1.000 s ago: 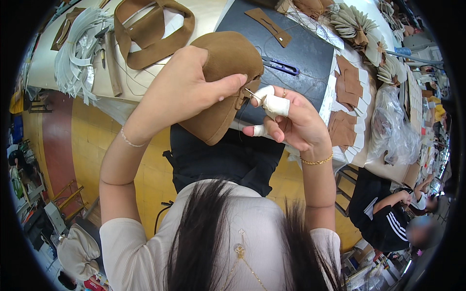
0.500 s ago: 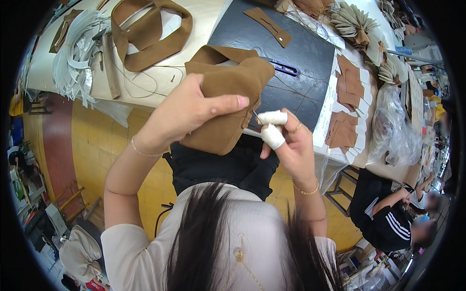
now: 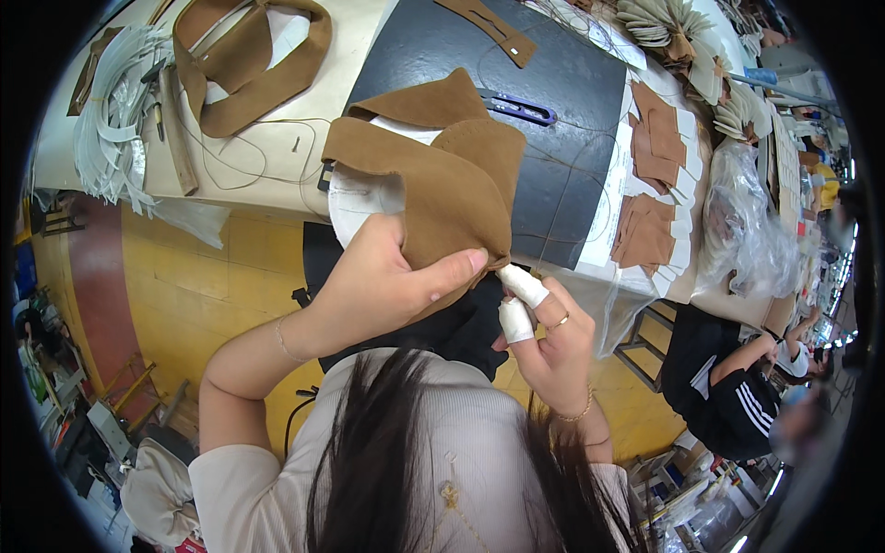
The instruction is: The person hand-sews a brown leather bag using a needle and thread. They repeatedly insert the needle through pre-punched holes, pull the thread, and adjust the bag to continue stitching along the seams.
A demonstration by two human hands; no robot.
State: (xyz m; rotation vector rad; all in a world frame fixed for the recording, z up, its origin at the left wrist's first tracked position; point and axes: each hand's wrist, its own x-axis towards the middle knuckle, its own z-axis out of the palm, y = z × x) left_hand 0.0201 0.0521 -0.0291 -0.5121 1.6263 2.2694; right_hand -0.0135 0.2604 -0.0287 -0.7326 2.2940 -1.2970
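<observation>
A brown suede bag piece (image 3: 442, 189) with a white lining hangs in front of me, its wide strap-like band looping at the top. My left hand (image 3: 392, 272) is closed on it, the thumb pressing near its lower right corner. At that corner is my right hand (image 3: 544, 323), with white tape wound on thumb and index finger. Its index fingertip touches the suede edge and the fingers are bent. Whatever lies between them is too small or hidden to make out.
A black mat (image 3: 562, 138) on the table bears a purple-handled cutter (image 3: 521, 108) and a brown strip (image 3: 489, 29). Brown pieces (image 3: 645, 230) lie in rows at right, beside clear plastic (image 3: 747, 221). Another brown bag piece (image 3: 304, 64), a hammer (image 3: 175, 134) and white strips (image 3: 115, 120) lie left.
The bag piece has turned in my left hand, now showing its white lining and band. Both hands moved lower; the needle visible earlier at my right fingers no longer shows.
</observation>
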